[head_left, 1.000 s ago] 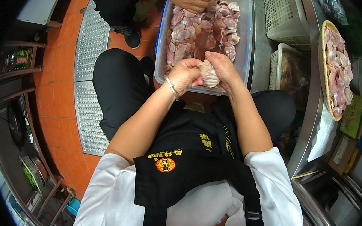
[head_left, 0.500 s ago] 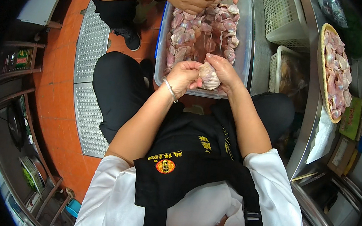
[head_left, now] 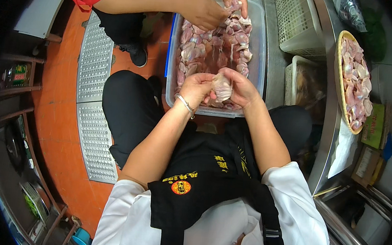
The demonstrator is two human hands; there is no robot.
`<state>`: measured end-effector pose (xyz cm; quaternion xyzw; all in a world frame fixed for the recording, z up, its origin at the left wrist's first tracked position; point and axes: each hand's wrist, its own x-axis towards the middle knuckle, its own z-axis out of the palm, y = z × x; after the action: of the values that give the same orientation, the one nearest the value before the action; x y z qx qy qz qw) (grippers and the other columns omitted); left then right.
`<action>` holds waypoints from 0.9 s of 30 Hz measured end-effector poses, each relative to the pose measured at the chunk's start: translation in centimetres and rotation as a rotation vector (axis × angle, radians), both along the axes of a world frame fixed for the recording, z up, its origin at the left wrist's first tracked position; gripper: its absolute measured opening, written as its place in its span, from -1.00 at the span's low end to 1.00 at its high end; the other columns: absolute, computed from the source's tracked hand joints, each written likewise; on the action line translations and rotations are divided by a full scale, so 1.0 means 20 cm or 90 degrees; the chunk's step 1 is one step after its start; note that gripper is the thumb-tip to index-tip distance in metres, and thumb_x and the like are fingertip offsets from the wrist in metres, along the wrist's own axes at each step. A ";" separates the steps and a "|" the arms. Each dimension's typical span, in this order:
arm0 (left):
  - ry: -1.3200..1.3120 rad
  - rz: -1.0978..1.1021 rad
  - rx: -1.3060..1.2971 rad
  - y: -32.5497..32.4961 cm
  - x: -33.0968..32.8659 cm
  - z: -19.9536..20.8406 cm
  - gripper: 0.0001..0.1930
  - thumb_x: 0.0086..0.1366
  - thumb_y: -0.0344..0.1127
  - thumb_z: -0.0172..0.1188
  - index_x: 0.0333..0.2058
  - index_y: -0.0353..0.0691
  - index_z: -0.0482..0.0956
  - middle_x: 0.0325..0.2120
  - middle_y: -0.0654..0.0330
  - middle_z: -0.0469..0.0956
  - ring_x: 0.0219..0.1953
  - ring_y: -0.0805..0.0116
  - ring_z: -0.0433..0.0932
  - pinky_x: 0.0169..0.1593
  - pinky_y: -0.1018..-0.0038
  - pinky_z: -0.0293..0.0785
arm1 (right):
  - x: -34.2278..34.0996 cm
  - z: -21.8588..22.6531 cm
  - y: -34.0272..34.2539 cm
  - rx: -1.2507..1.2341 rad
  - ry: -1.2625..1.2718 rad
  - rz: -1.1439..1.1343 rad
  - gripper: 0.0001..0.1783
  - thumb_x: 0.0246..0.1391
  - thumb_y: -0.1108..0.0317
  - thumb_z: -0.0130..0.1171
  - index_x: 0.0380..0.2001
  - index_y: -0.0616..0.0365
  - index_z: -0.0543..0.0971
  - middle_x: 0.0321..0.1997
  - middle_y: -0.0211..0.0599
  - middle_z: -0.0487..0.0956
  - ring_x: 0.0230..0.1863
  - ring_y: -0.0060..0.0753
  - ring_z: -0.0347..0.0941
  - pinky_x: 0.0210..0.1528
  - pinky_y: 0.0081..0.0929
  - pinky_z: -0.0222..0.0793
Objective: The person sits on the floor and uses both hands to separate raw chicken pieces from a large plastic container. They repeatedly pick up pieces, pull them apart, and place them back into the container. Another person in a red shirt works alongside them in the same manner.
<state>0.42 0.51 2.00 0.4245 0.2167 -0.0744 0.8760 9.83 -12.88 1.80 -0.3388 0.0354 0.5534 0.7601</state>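
Note:
A pale, creased gizzard (head_left: 222,89) is held between my hands over the near end of a clear plastic tub (head_left: 260,58). The thumb and fingers of my left hand (head_left: 196,90) pinch its left side. My right hand (head_left: 243,90) curls round its right side, its thumb near the top edge. Inside the tub lie many pinkish gizzards (head_left: 194,45) with reddish liquid among them. At the tub's far end, a co-worker's two hands (head_left: 207,14) hold another gizzard (head_left: 235,5).
A round woven tray (head_left: 339,72) heaped with gizzards rests on the steel counter (head_left: 326,148) at right. Beside the tub stand a white plastic basket (head_left: 298,19) and a smaller one (head_left: 289,79). Metal tread plates (head_left: 93,134) cover part of the orange floor at left.
The view has shifted a little, so the tub and tray appear slightly lower and further left. My hands keep hold of the gizzard, which is turned somewhat. The co-worker's hands are still together.

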 end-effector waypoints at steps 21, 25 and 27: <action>0.062 -0.005 0.370 0.10 0.00 -0.11 -0.84 0.09 -0.41 0.10 -0.34 -0.34 0.49 -0.40 0.17 0.47 -0.42 0.47 0.44 -0.33 0.60 0.39 | 0.23 -0.40 0.15 -0.808 -0.985 0.192 -0.77 -0.13 0.45 0.03 -0.30 0.11 0.45 -0.31 -0.01 0.51 -0.25 -0.10 0.45 -0.23 -0.29 0.33; -0.120 0.099 0.842 0.05 0.00 -0.19 -0.58 -0.11 -0.52 0.09 -0.16 -0.33 0.43 -0.04 0.03 0.31 0.00 0.23 0.30 0.04 0.49 0.23 | 0.32 -0.31 0.01 -0.345 -0.469 0.132 -0.81 0.05 0.36 -0.05 -0.29 0.20 0.43 -0.28 -0.34 0.52 -0.24 -0.45 0.44 -0.28 -0.48 0.35; -0.102 0.061 0.719 0.05 0.02 -0.13 -0.44 -0.19 -0.57 0.02 -0.06 -0.30 0.34 0.05 0.02 0.18 0.12 0.20 0.11 0.14 0.48 0.05 | 0.26 -0.02 0.00 -0.274 -0.311 0.106 -0.73 0.03 0.24 0.02 -0.21 0.11 0.40 -0.25 -0.37 0.50 -0.22 -0.46 0.43 -0.22 -0.46 0.36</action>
<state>0.91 1.43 -0.51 0.8207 0.1752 0.1252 0.5292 14.93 -12.84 1.30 -0.6160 -0.0597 0.4959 0.6091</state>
